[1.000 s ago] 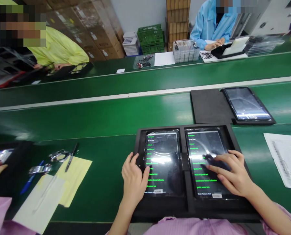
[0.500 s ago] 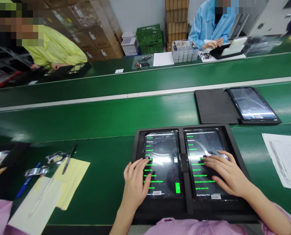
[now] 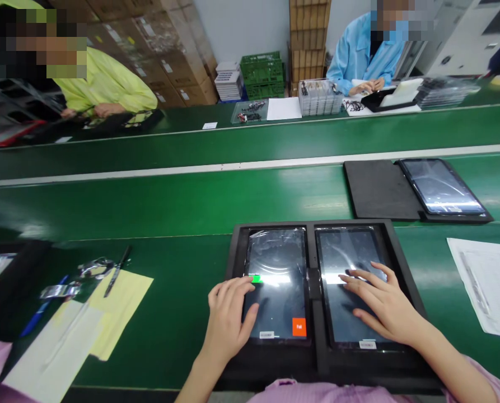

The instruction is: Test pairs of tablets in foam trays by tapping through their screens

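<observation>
Two black-framed tablets lie side by side in a black foam tray (image 3: 275, 355) on the green workbench (image 3: 157, 201). My left hand (image 3: 228, 313) rests its fingers on the left tablet (image 3: 275, 252), near a small green bar on its dark screen. An orange Fail button (image 3: 299, 327) shows at that screen's lower right. My right hand (image 3: 384, 305) spreads its fingers on the right tablet's screen (image 3: 350, 252), which is dark too. Neither hand grips anything. Both hands hide the lower parts of the screens.
Another tablet (image 3: 440, 187) lies beside a black pad (image 3: 379, 190) further along the bench. A printed sheet (image 3: 489, 285) is at right. At left are yellow paper (image 3: 124, 302), white paper (image 3: 52, 347), a blue pen (image 3: 35, 322) and foil packets (image 3: 60, 291). Co-workers (image 3: 363, 61) sit beyond.
The green test lists on both screens have gone, leaving them dark. The left screen now shows a green bar and an orange Fail button. My hands have shifted slightly across the screens.
</observation>
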The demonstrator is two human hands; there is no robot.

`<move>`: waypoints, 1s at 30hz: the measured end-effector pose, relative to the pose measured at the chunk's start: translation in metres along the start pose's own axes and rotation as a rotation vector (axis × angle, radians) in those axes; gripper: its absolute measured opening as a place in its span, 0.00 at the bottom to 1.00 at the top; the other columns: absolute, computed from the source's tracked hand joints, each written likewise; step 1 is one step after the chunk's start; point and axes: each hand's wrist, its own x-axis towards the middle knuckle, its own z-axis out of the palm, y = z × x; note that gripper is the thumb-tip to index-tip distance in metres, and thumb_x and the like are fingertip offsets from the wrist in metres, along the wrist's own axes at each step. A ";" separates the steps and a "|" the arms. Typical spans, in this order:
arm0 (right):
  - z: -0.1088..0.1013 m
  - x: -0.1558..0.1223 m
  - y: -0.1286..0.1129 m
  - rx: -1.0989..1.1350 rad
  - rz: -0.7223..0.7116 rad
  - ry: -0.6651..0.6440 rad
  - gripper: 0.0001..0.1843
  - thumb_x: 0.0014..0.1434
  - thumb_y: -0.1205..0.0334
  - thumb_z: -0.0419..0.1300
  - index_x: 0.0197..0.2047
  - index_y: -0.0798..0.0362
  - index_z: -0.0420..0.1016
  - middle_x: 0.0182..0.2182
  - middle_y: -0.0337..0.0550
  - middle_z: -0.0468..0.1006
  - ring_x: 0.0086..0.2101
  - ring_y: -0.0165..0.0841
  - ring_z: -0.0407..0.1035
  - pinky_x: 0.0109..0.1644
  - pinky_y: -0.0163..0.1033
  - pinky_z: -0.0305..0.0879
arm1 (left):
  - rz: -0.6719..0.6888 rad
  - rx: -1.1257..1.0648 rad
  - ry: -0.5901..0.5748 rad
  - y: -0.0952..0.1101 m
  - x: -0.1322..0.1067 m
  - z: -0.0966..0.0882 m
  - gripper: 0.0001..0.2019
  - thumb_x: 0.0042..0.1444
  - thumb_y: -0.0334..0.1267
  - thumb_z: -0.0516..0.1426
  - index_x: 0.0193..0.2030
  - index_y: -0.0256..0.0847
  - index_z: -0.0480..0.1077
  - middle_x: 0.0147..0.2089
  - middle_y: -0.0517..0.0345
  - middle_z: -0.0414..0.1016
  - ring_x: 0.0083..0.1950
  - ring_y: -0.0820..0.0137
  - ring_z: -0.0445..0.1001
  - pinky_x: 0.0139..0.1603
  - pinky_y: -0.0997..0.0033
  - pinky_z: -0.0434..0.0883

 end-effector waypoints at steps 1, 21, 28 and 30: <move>-0.002 0.001 0.004 -0.010 0.013 0.022 0.16 0.73 0.55 0.45 0.53 0.53 0.68 0.54 0.49 0.75 0.53 0.42 0.68 0.63 0.54 0.43 | 0.005 -0.044 -0.042 -0.001 0.009 -0.003 0.08 0.69 0.38 0.47 0.47 0.41 0.66 0.47 0.50 0.76 0.48 0.60 0.73 0.51 0.59 0.65; 0.002 0.038 0.062 -0.021 0.133 0.125 0.10 0.72 0.62 0.47 0.41 0.52 0.67 0.39 0.45 0.79 0.38 0.37 0.68 0.47 0.46 0.53 | 0.478 0.034 -0.172 0.007 0.116 0.054 0.15 0.68 0.46 0.47 0.37 0.38 0.66 0.36 0.51 0.74 0.33 0.63 0.74 0.38 0.61 0.74; 0.006 0.031 0.070 0.029 0.187 0.028 0.10 0.70 0.58 0.49 0.38 0.51 0.67 0.48 0.47 0.77 0.42 0.39 0.68 0.46 0.47 0.54 | 0.508 0.011 -0.173 0.004 0.119 0.057 0.22 0.70 0.50 0.43 0.42 0.36 0.71 0.51 0.42 0.75 0.55 0.54 0.73 0.58 0.54 0.69; 0.006 0.028 0.073 0.141 0.175 0.031 0.13 0.71 0.59 0.46 0.36 0.51 0.67 0.39 0.45 0.78 0.36 0.37 0.67 0.45 0.47 0.55 | 0.526 -0.062 -0.169 0.004 0.118 0.053 0.25 0.71 0.50 0.39 0.37 0.38 0.71 0.38 0.50 0.76 0.41 0.62 0.75 0.50 0.60 0.72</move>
